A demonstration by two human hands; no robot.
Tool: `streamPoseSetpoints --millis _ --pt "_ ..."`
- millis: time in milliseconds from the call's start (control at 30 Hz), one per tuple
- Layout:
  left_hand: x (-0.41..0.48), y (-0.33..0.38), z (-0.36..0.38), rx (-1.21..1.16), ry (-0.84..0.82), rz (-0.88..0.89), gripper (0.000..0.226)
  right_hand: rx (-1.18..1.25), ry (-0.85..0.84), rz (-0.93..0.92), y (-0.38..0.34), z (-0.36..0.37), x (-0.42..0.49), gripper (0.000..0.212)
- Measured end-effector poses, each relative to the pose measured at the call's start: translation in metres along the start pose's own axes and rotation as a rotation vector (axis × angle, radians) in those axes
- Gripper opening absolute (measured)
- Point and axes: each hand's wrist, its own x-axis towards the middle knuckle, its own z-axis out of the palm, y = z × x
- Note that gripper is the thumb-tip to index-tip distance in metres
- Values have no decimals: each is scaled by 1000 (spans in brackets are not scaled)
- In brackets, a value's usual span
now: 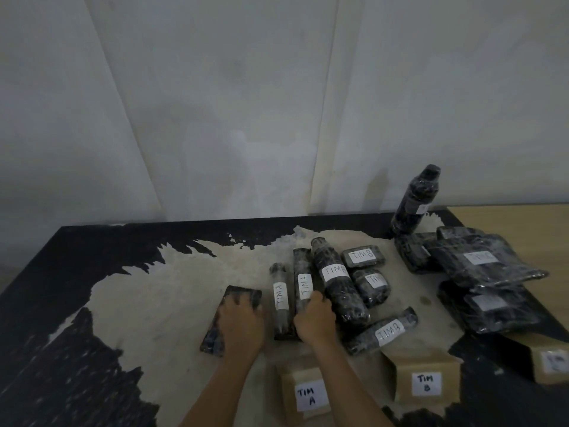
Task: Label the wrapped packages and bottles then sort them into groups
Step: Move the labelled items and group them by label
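My left hand (pixel 238 326) lies on top of a flat black wrapped package (pixel 243 295) at the left of the group, fingers curled over it. My right hand (pixel 314 318) grips the lower part of a long wrapped package labelled TIM A (pixel 303 272). Between the hands lies a slim wrapped bottle labelled TIM A (pixel 280 295). To the right lie a large wrapped bottle labelled TIM B (pixel 337 282), two small TIM B packages (pixel 363 256) (pixel 372 286) and another TIM B bottle (pixel 385 331).
Brown paper bags marked TIM A (pixel 303 389), TIM B (pixel 426 377) and a third (pixel 548 359) stand at the table's near edge. A stack of wrapped packages (pixel 480 263) and an upright wrapped bottle (pixel 415 201) occupy the back right. The wall (pixel 215 118) rises behind the worn table (pixel 154 288).
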Motion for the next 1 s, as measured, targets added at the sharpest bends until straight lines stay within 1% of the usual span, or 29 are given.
streamPoseSetpoints --millis 33,100,167,233,267,333,400,500,667,733,833,900,1000 --pt "-3 8 6 -15 -19 64 37 8 7 1 1 1 1 56" --pt "-8 25 12 -86 -99 81 37 46 17 1 2 1 1 53" --pt "-8 36 16 -195 -183 -10 44 102 8 1 4 0 3 50" --pt "-5 43 17 -214 -251 -114 52 149 -12 8 8 -2 5 49" --pt "-3 44 19 -214 -277 -140 51 158 -19 10 9 -2 6 48" --pt "2 47 21 -241 -295 -166 42 164 -22 12 10 -4 8 48" --pt "5 47 22 -276 -300 -188 36 192 -37 28 11 -4 11 47" --pt "9 45 18 -273 -288 -207 39 285 -71 77 9 -4 16 43" --pt "24 43 2 -231 -199 -79 35 593 -213 131 -3 -6 24 34" --pt "35 43 -9 -205 -154 -68 37 687 -250 132 -13 -4 29 35" --pt "53 44 -22 -175 -124 -67 38 706 -231 114 -32 1 38 37" --pt "63 46 -25 -163 -131 -42 36 708 -220 117 -41 7 42 34" --pt "76 50 -25 -97 -154 28 37 590 -162 87 -50 11 50 26"
